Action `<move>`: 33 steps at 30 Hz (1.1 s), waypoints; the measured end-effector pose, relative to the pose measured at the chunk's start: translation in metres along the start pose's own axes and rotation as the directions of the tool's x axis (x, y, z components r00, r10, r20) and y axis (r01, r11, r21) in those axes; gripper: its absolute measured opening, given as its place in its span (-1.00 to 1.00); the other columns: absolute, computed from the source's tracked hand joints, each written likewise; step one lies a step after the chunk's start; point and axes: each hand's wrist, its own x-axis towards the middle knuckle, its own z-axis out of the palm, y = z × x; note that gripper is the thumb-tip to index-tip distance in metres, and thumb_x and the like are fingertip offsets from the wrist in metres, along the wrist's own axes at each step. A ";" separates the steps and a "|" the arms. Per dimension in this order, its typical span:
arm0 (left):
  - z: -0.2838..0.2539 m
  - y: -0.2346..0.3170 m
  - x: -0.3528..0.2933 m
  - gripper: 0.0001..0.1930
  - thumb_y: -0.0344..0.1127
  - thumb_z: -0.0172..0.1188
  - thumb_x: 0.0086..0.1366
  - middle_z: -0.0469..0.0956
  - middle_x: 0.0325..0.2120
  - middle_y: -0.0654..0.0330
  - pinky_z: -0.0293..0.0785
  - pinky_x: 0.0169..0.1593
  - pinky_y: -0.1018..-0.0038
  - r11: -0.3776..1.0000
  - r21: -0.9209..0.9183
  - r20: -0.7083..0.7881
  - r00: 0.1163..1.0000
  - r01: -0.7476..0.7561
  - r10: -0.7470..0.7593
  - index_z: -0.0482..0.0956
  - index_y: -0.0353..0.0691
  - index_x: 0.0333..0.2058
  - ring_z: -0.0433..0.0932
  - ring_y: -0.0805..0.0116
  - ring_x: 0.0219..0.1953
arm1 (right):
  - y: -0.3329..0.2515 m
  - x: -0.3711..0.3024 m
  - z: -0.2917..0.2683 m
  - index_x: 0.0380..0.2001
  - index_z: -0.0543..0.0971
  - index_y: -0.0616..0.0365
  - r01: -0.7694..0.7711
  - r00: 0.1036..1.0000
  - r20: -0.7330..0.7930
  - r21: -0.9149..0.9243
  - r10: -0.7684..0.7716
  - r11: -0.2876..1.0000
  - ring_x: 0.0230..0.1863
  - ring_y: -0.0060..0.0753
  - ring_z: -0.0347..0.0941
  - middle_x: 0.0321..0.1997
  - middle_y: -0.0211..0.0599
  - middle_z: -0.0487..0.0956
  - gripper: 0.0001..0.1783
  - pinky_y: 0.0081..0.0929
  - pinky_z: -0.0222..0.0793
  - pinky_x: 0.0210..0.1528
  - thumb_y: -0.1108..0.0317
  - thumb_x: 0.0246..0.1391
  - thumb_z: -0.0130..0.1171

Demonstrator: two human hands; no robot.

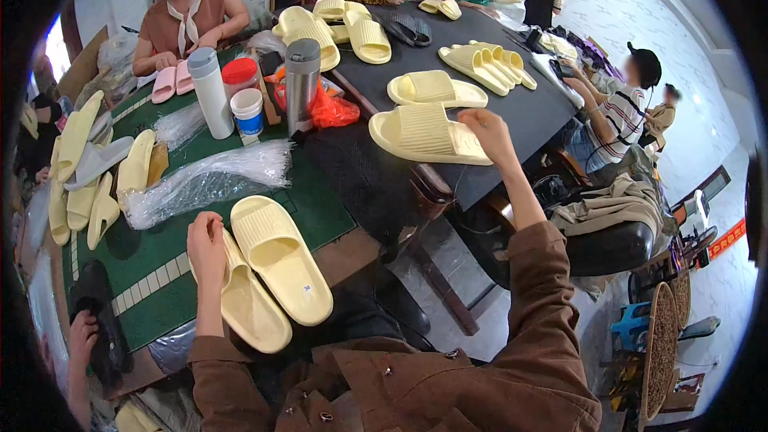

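Note:
Two pale yellow slide slippers lie side by side at the near table edge. My left hand (pixel 206 250) is closed at the outer side of the left slipper (pixel 260 316), its fingers curled by the strap. The right slipper (pixel 284 260) of this pair carries a small white label on its insole. Over the dark table, my right hand (pixel 490 138) reaches out with fingers pinched at the inner edge of another yellow slipper (pixel 408 132). Just behind that one lies its similar mate (pixel 436 88). What the right fingertips grip is partly hidden.
Clear plastic bags (pixel 212 184) lie on the green mat (pixel 172 252). A white bottle (pixel 210 96), a paper cup (pixel 247 112) and a steel tumbler (pixel 302 84) stand beyond. More slippers (pixel 80 140) pile up at left. Several people sit around; a co-worker's hand (pixel 82 336) shows lower left.

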 end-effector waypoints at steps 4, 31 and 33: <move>0.004 0.003 0.003 -0.95 -0.45 0.10 0.29 0.48 -0.41 0.10 0.41 -0.24 0.31 1.000 -0.015 0.003 1.000 0.010 -0.010 0.51 -0.22 -0.28 0.47 0.18 -0.32 | 0.044 0.044 0.007 0.00 0.57 0.18 0.008 0.989 -0.141 -0.214 -0.039 0.977 0.03 -0.16 0.55 0.00 -0.08 0.61 -0.60 -0.31 0.43 0.04 0.32 0.08 0.20; -0.042 0.074 -0.024 -0.84 -0.52 0.07 0.23 0.50 -0.19 0.00 0.37 0.05 0.26 0.975 0.005 -0.022 0.975 -0.222 0.222 0.51 -0.37 -0.21 0.46 0.02 -0.08 | -0.012 0.036 0.022 -0.07 0.60 0.12 0.187 0.951 0.308 -0.466 -0.040 0.865 0.03 0.02 0.50 -0.01 -0.04 0.59 -0.64 -0.25 0.39 0.06 0.35 0.02 0.13; -0.044 0.087 -0.053 -0.74 -0.50 0.11 0.19 0.41 -0.02 -0.08 0.29 0.15 0.19 0.983 0.008 0.064 0.981 -0.182 0.181 0.49 -0.33 -0.11 0.37 -0.06 0.07 | -0.014 0.037 0.027 -0.19 0.62 0.09 0.198 0.971 0.223 -0.547 -0.086 0.813 -0.04 -0.04 0.55 -0.07 -0.11 0.61 -0.75 -0.20 0.44 -0.02 0.33 0.08 0.09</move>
